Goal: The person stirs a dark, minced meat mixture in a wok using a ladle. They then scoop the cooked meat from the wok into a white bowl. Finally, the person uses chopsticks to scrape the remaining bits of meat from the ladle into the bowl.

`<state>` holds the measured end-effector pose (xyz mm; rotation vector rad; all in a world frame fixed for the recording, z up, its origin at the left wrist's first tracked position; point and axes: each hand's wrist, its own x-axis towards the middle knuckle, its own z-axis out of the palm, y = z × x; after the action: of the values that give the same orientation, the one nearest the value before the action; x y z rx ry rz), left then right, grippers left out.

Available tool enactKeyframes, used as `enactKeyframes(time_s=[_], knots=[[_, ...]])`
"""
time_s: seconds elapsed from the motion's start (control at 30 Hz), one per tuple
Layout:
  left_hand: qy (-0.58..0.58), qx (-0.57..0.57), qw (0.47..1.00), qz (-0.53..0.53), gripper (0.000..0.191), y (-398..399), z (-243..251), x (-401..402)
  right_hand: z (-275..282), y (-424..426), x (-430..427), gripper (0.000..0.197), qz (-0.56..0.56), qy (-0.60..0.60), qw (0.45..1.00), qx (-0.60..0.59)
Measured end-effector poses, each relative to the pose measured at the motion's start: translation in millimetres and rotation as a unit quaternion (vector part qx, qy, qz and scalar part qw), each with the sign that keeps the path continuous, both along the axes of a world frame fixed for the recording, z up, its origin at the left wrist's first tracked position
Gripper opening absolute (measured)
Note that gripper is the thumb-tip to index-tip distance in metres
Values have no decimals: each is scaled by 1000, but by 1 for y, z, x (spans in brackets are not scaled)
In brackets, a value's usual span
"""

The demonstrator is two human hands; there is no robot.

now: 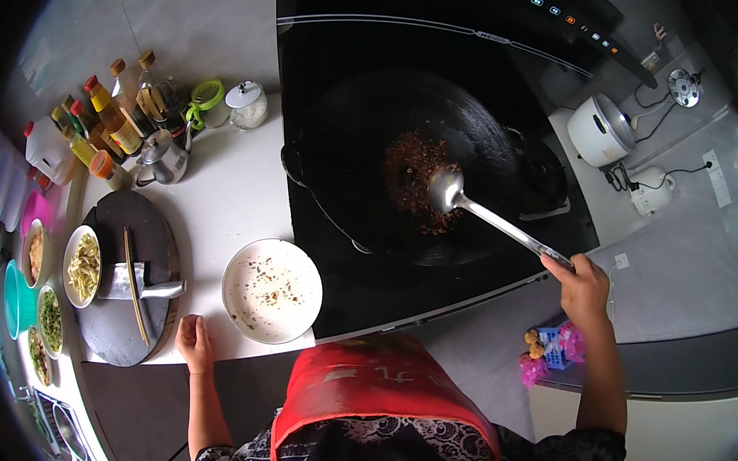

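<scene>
My right hand (583, 290) grips the handle of a steel ladle (502, 227). The ladle's bowl rests among dark reddish chopped seasonings (415, 168) in the middle of a large black wok (485, 135). My left hand (195, 344) is at the counter's front edge with its fingers curled in and nothing visible in them. It lies between a round dark chopping board (93, 330) and a white bowl (268, 327) dotted with seasoning bits. On the board are a cleaver (163, 289), a pair of chopsticks (131, 274) lying across its blade, and a bowl of pale cut strips (85, 266).
The wok sits on a black stove (362, 296). Sauce bottles (113, 116), a steel pot (164, 157) and lidded jars (246, 104) line the left wall. Bowls of chopped greens (51, 323) stand far left. A white rice cooker (599, 133) is at right, with cords behind it.
</scene>
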<state>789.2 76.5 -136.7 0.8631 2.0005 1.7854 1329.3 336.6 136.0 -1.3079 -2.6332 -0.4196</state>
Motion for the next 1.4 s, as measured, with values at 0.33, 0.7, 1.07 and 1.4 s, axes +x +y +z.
enactKeyframes(time_s=[0.33, 0.7, 1.07, 1.4], knots=[[-9, 2, 1000, 10, 13, 3, 8, 4, -9, -2, 0, 43, -133, 263, 870, -394], [-17, -23, 1000, 0, 10, -2, 6, 1, -36, 69, -92, 43, -59, 114, 982, -137], [-10, -28, 999, 12, 11, 1, 12, 7, -6, -42, -32, 47, -285, 425, 697, -503], [-6, -23, 1000, -1, 11, 2, 11, 3, -7, -8, -19, 44, -171, 319, 801, -477]])
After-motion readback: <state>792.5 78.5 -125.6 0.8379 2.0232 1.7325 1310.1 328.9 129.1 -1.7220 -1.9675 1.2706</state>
